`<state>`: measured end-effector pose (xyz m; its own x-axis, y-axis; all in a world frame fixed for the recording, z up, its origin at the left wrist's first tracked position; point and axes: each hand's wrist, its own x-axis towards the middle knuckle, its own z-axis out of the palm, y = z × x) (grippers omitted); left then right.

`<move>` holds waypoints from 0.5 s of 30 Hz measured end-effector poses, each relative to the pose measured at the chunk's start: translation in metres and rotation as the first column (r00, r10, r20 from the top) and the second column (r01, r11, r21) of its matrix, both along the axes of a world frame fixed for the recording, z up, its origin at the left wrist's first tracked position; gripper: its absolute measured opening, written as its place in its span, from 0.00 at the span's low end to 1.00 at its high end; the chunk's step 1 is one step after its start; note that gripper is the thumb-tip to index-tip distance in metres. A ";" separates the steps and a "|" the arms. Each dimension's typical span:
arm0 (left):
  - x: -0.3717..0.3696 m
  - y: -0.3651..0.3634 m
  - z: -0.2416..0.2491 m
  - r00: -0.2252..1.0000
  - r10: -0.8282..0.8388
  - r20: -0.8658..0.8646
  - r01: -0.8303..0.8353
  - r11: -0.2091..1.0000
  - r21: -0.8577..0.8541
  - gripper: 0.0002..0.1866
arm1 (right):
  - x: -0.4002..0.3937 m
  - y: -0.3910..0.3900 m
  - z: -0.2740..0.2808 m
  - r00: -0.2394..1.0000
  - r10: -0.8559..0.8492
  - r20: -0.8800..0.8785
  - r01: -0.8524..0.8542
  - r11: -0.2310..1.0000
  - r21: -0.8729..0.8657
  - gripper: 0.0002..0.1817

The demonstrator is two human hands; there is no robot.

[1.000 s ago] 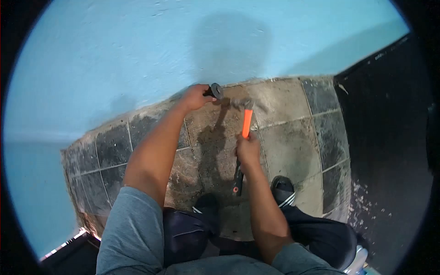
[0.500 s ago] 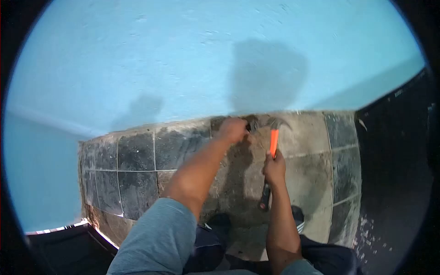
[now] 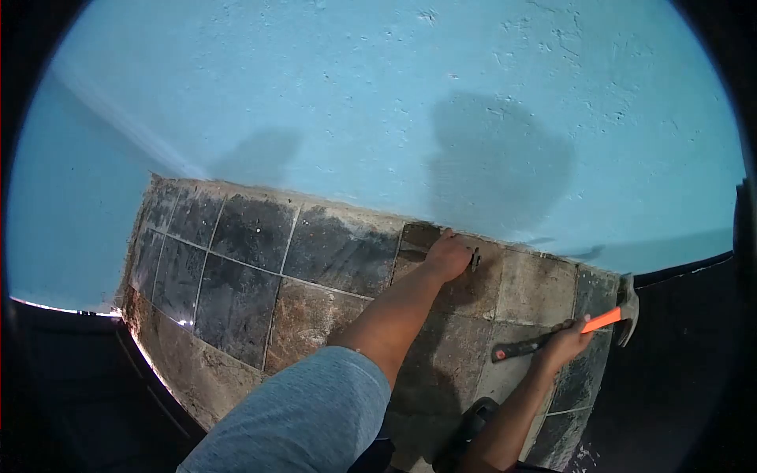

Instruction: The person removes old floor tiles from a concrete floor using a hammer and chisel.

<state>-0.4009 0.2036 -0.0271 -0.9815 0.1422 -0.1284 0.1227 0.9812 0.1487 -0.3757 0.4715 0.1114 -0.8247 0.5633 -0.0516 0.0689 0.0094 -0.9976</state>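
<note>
My left hand (image 3: pixel 449 257) is closed round a small dark metal tool (image 3: pixel 475 258), whose end shows at the right of my fingers. It is near the foot of the blue wall, over a brownish tile. What tool it is cannot be made out. My right hand (image 3: pixel 565 344) grips a claw hammer by its handle (image 3: pixel 602 320), orange near the head and black at the butt. The hammer head (image 3: pixel 628 310) points to the right, over the edge of the tiles, apart from the small tool.
A blue wall (image 3: pixel 355 118) rises behind the dark and brown floor tiles (image 3: pixel 331 248). Dark surfaces lie at the right (image 3: pixel 670 378) and lower left (image 3: pixel 71 378). A dark shoe (image 3: pixel 467 426) shows at the bottom.
The view has tilted and shifted. My right hand has swung the hammer away to the right, from upright beside my left hand to lying sideways. My left hand still holds the small tool.
</note>
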 end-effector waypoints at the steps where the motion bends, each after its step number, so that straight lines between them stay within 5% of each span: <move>1: 0.001 0.000 0.000 1.000 0.008 -0.009 -0.008 1.000 0.009 0.13 | 0.003 -0.009 -0.012 0.998 -0.051 -0.037 0.051 0.999 0.015 0.11; 2: 0.002 -0.001 0.005 1.000 0.000 0.008 0.000 1.000 0.012 0.12 | 0.007 -0.017 -0.051 0.995 -0.091 -0.051 0.098 0.982 0.161 0.10; 3: 0.002 -0.003 0.015 1.000 -0.009 0.025 0.008 1.000 0.016 0.12 | 0.015 -0.005 -0.117 0.992 0.087 -0.095 -0.042 0.914 0.404 0.08; 4: 0.004 -0.003 0.020 0.999 -0.019 0.043 0.019 1.000 0.019 0.12 | 0.026 -0.005 -0.158 0.912 0.269 0.310 -0.395 0.784 0.480 0.08; 5: 0.004 -0.002 0.021 0.996 -0.043 0.081 0.044 0.999 -0.010 0.12 | 0.037 -0.013 -0.177 0.655 0.343 0.674 -0.710 0.586 0.392 0.07; 7: 0.004 0.000 0.020 0.985 -0.080 0.153 0.091 0.994 -0.066 0.10 | 0.059 -0.072 -0.081 0.669 0.494 0.555 -0.493 0.854 -0.166 0.07; 10: 0.011 -0.001 0.013 0.999 -0.031 -0.044 0.035 0.997 0.076 0.13 | 0.067 -0.060 -0.088 0.701 0.457 0.548 -0.394 0.888 -0.237 0.07; 13: 0.004 -0.006 0.031 0.966 -0.081 0.245 0.052 0.991 0.121 0.14 | 0.056 -0.046 -0.083 0.702 0.440 0.560 -0.368 0.897 -0.244 0.08; 15: 0.004 -0.005 0.045 0.961 -0.097 0.257 0.063 0.988 0.138 0.16 | 0.049 -0.038 -0.083 0.732 0.425 0.533 -0.376 0.904 -0.204 0.09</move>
<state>-0.3972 0.1987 0.0178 -0.9003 0.2510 -0.3555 0.1400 0.9405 0.3096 -0.3268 0.4332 0.0285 -0.7861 0.1614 -0.5966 0.6137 0.0895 -0.7844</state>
